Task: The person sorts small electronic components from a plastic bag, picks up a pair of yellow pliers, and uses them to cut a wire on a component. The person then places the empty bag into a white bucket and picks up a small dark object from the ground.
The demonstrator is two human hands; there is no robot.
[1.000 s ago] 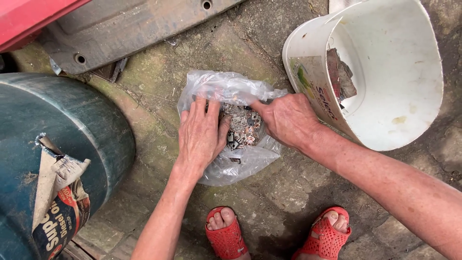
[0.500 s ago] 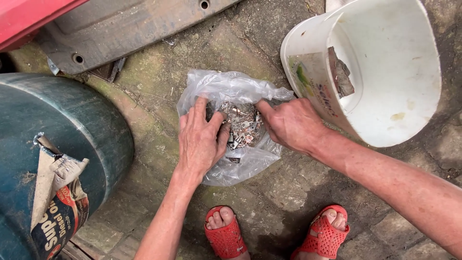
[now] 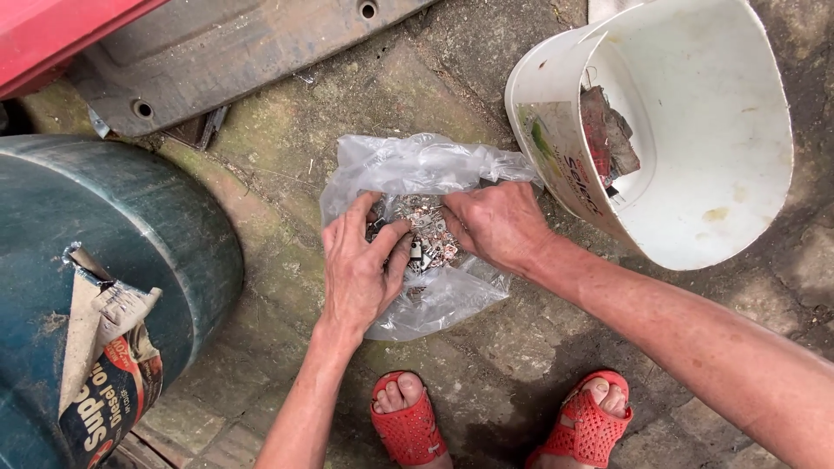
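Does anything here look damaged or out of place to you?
Yes. The paper label on the dark green drum at the left is torn and peeling away. The white bucket at the upper right lies tipped on its side, with scraps inside. Both hands, left hand and right hand, reach into the clear plastic bag of small metal bits on the ground.

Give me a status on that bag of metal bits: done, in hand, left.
Done: the clear plastic bag lies on the paving, its mouth spread open. In hand: the left hand and right hand are both inside it, fingers in the pile of small metal pieces. Left: the pile sits in the bag, and the tipped white bucket beside it holds only a few scraps.
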